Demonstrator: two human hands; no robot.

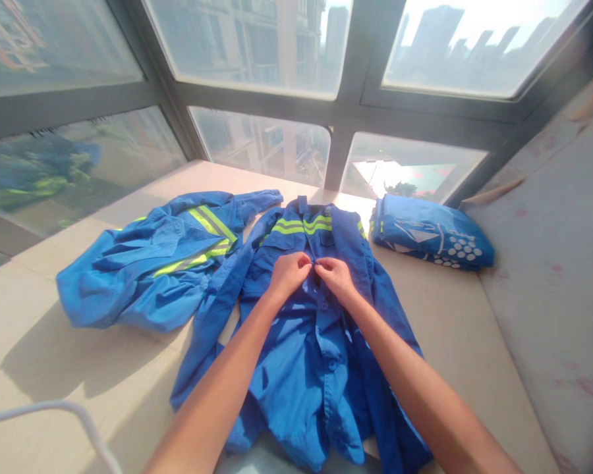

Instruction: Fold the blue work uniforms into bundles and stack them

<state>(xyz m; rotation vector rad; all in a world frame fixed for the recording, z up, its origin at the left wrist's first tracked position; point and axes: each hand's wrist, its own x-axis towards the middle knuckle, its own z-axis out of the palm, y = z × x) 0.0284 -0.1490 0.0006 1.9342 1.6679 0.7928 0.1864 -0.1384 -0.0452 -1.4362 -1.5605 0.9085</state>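
Observation:
A blue work jacket (306,355) with yellow reflective stripes lies front up on the pale windowsill ledge (454,329), collar toward the window. My left hand (287,271) and my right hand (335,275) meet at its front placket, just below the chest stripe. Both pinch the fabric edges where the two halves join, fingers closed. A button shows lower on the placket.
A second blue jacket (153,263) lies crumpled to the left. A folded blue garment (429,240) with white print sits at the back right. Large windows (257,39) rise behind the ledge. A pale floral cushion (553,283) runs along the right, and a white wire (54,411) curves at lower left.

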